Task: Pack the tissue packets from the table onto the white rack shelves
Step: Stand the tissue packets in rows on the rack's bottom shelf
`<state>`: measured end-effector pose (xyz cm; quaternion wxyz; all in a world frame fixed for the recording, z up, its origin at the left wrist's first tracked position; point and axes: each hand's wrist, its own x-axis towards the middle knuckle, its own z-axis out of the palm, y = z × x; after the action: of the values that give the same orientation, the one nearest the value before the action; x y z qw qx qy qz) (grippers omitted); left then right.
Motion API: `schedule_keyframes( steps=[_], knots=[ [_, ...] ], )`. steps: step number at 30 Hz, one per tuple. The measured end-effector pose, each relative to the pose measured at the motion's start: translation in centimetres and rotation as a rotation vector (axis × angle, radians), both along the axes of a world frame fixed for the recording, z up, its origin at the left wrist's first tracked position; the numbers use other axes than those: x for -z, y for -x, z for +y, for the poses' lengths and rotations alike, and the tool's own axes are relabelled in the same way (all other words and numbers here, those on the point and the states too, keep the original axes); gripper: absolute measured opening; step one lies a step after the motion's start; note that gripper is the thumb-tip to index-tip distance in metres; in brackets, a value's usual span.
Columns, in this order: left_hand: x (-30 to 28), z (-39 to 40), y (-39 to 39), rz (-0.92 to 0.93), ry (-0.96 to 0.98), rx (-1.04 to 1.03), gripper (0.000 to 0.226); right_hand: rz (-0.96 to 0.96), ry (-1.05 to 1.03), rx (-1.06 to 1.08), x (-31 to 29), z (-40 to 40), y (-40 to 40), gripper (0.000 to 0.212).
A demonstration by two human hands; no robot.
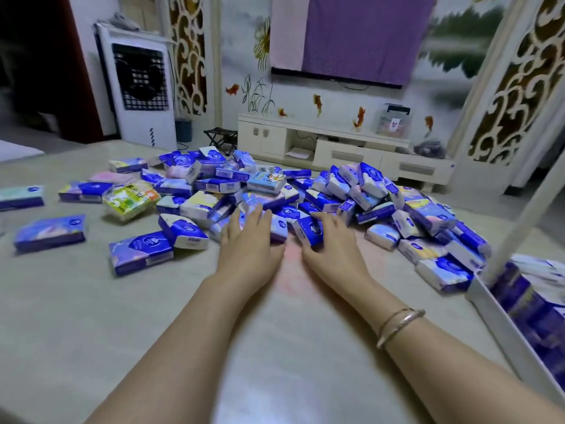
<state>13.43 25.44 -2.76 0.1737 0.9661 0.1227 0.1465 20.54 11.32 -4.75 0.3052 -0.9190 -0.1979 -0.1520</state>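
1. The tissue packets (305, 191) lie in a loose heap across the far half of the tabletop (153, 316), mostly blue and white, some tilted on edge, others flat.
2. My left hand (249, 240) lies at the near edge of the heap, fingers straight and spread over a white-ended packet (278, 229). It presses rather than grips.
3. My right hand (328, 237) is just beside the left, fingers curled over the top of a dark blue packet (312, 232) with the thumb at its near end.
4. Two thin bangles (399, 327) sit on my right wrist.
5. Stray packets are scattered to the left, apart from the heap: a yellow-green packet (130, 198), a flat blue packet (50, 232) near the left edge, and another blue packet (140, 252) closer to my left arm.
6. The white rack (501, 328) stands at the right edge of the tabletop. Its slanting post (519, 215) rises past the heap, and blue packets already stacked (529, 298) show inside its frame.
7. Beyond the tabletop are a low white cabinet (345, 148), a screen under a purple cloth (360, 35) on the wall, and a white air cooler (142, 87) on the left.
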Motion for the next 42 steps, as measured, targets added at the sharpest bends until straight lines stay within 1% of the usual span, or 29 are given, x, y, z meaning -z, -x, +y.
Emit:
schedule_keyframes(
  steps=[2, 4, 5, 7, 10, 12, 14, 16, 19, 21, 24, 26, 28, 29, 31, 35, 37, 39, 40, 42],
  knots=[
    [0.1, 0.1, 0.0, -0.020, -0.106, -0.022, 0.066, -0.010, -0.087, 0.010, 0.0, 0.1, 0.1, 0.050],
    [0.2, 0.1, 0.2, -0.038, -0.203, -0.063, 0.061, 0.060, -0.256, -0.031, -0.7, -0.3, 0.4, 0.046],
    [0.2, 0.1, 0.2, -0.045, -0.211, -0.080, 0.057, 0.100, -0.340, -0.064, -1.1, -0.5, 0.7, 0.042],
    [0.0, 0.0, 0.2, -0.059, -0.147, -0.091, 0.048, 0.152, -0.468, -0.098, -1.5, -1.1, 1.2, 0.034],
    [-0.4, -0.2, 0.0, -0.088, -0.006, -0.112, 0.043, 0.188, -0.588, -0.083, -1.6, -1.6, 1.5, 0.022],
    [-0.2, -0.4, 0.1, -0.065, -0.018, -0.101, 0.043, 0.227, -0.644, -0.060, -1.7, -1.7, 1.3, 0.017],
    [0.0, -0.5, 0.1, -0.067, -0.047, -0.074, 0.040, 0.264, -0.678, -0.040, -2.0, -1.7, 1.2, 0.016],
    [-0.2, -0.6, 0.2, -0.100, -0.027, -0.056, 0.038, 0.278, -0.707, -0.030, -2.1, -1.9, 1.0, 0.016],
    [-0.3, -0.8, 0.1, -0.088, 0.012, -0.028, 0.044, 0.279, -0.734, -0.027, -2.2, -2.1, 0.9, 0.019],
    [-0.1, -0.9, 0.0, -0.098, 0.100, -0.011, 0.046, 0.287, -0.747, -0.014, -2.3, -2.1, 0.8, 0.020],
    [-0.5, -1.4, 0.0, -0.208, 0.330, 0.040, 0.048, 0.290, -0.759, 0.002, -2.3, -1.9, 0.7, 0.023],
    [-1.2, -1.7, 0.0, -0.313, 0.546, 0.068, 0.053, 0.305, -0.783, -0.010, -2.2, -1.7, 0.6, 0.027],
    [-1.4, -2.0, 0.0, -0.359, 0.774, 0.137, 0.061, 0.339, -0.813, -0.051, -2.2, -1.5, 0.8, 0.027],
    [-1.3, -2.2, 0.0, -0.352, 0.840, 0.188, 0.065, 0.365, -0.829, -0.087, -2.3, -1.4, 1.0, 0.026],
    [-0.8, -2.4, 0.0, -0.312, 0.846, 0.277, 0.070, 0.416, -0.851, -0.178, -2.8, -1.0, 1.4, 0.029],
    [-0.3, -2.5, 0.1, -0.315, 0.710, 0.385, 0.076, 0.442, -0.801, -0.274, -3.7, -0.6, 2.2, 0.045],
    [-0.4, -2.4, 0.4, -0.344, 0.632, 0.393, 0.079, 0.452, -0.742, -0.307, -4.0, -0.9, 2.4, 0.053],
    [-0.3, -2.2, 0.5, -0.365, 0.600, 0.380, 0.077, 0.421, -0.659, -0.317, -4.1, -1.5, 2.5, 0.057],
    [-0.3, -2.2, 0.5, -0.361, 0.581, 0.372, 0.075, 0.350, -0.566, -0.278, -4.0, -1.8, 2.3, 0.057],
    [-0.2, -2.2, 0.6, -0.335, 0.530, 0.356, 0.067, 0.082, -0.252, -0.072, -3.4, -2.9, 1.3, 0.050]
  ],
)
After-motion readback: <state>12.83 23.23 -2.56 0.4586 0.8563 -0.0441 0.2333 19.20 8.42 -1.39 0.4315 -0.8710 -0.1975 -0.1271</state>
